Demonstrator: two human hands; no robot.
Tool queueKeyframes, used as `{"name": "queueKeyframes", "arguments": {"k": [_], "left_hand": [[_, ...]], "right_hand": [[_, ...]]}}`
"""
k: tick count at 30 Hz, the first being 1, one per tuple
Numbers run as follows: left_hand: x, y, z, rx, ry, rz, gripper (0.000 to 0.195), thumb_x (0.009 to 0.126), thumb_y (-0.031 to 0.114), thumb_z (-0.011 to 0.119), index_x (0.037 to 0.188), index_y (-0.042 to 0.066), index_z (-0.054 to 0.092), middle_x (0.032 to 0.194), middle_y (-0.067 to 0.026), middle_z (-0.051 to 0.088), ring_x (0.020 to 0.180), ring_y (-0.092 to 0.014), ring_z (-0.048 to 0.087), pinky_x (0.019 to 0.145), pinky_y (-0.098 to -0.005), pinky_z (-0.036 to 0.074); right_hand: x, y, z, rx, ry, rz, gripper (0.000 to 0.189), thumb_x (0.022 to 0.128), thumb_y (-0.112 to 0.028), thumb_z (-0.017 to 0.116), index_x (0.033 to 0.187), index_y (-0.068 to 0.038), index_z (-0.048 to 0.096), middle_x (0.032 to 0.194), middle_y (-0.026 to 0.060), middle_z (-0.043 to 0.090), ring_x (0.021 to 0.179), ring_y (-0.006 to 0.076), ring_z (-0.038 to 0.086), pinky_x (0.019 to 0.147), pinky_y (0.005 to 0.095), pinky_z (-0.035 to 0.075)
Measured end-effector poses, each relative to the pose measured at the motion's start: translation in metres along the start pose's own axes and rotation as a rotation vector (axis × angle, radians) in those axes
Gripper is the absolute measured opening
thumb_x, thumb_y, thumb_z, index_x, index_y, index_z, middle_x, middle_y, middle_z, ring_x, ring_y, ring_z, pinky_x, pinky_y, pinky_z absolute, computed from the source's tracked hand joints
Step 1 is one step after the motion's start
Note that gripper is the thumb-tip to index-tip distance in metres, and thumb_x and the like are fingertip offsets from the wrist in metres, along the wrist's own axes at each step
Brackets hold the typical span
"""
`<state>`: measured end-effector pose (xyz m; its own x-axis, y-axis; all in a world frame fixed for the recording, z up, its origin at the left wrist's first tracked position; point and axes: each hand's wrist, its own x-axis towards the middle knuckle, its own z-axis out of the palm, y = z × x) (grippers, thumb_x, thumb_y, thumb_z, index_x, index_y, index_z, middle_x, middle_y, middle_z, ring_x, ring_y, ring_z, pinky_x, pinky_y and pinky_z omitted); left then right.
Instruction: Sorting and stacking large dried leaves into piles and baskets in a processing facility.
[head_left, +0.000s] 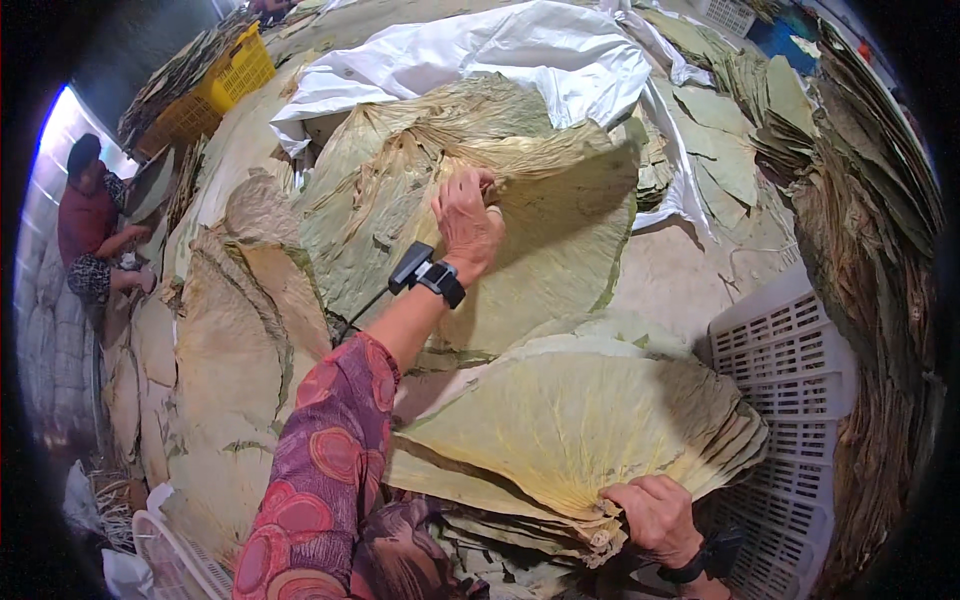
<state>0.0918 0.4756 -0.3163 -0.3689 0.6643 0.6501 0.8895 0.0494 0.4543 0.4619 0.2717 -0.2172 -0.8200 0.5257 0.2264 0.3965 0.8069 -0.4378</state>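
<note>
My left hand (469, 217), with curled fingers, grips a large dried lotus leaf (555, 240) near its gathered yellowish centre. More wrinkled leaves (390, 150) lie under and behind it. Closer to my body, my right hand (660, 521) grasps a stack of folded dried lotus leaves (570, 412) at the stem end. The cut stem ends (604, 536) bunch together beside my right thumb, and the leaves fan out away from it. My left fingertips are partly hidden in the leaf's folds.
A white plastic basket (787, 360) stands at my right, with tall leaf stacks (870, 300) beyond it. White sheeting (465, 52) lies behind the leaves. Flat leaves (225, 337) spread at left, where a person (90, 217) sits handling leaves near a yellow crate (240, 71).
</note>
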Motion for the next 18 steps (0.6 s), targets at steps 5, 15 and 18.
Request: {"name": "queueKeyframes", "arguments": {"k": [5, 15, 18], "left_hand": [[-0.006, 0.001, -0.003, -0.146, 0.074, 0.036, 0.040, 0.066, -0.006, 0.058, 0.104, 0.008, 0.054, 0.097, -0.0104, 0.057, 0.100, -0.030, 0.057, 0.087, -0.0444, 0.044], [-0.066, 0.129, -0.140, -0.582, -0.116, 0.785, 0.040, 0.080, 0.004, 0.063, 0.119, -0.003, 0.062, 0.103, -0.0182, 0.069, 0.085, -0.027, 0.069, 0.066, -0.0381, 0.056], [-0.088, 0.153, -0.189, -0.619, -0.354, 0.811, 0.044, 0.080, 0.008, 0.063, 0.122, -0.005, 0.059, 0.111, -0.0167, 0.068, 0.091, -0.025, 0.069, 0.068, -0.0310, 0.053]], "right_hand": [[-0.002, 0.000, 0.000, 0.013, -0.007, -0.007, 0.029, 0.070, -0.004, 0.065, 0.099, -0.002, 0.063, 0.081, 0.0064, 0.064, 0.075, 0.0225, 0.064, 0.064, 0.0339, 0.051], [-0.015, -0.003, -0.007, -0.029, 0.019, -0.013, 0.028, 0.069, -0.006, 0.065, 0.097, -0.001, 0.065, 0.086, 0.0067, 0.066, 0.075, 0.0209, 0.064, 0.063, 0.0323, 0.050], [-0.017, -0.010, -0.011, -0.033, 0.043, -0.027, 0.031, 0.068, -0.007, 0.064, 0.098, 0.000, 0.065, 0.091, 0.0070, 0.068, 0.076, 0.0208, 0.064, 0.063, 0.0323, 0.050]]}}
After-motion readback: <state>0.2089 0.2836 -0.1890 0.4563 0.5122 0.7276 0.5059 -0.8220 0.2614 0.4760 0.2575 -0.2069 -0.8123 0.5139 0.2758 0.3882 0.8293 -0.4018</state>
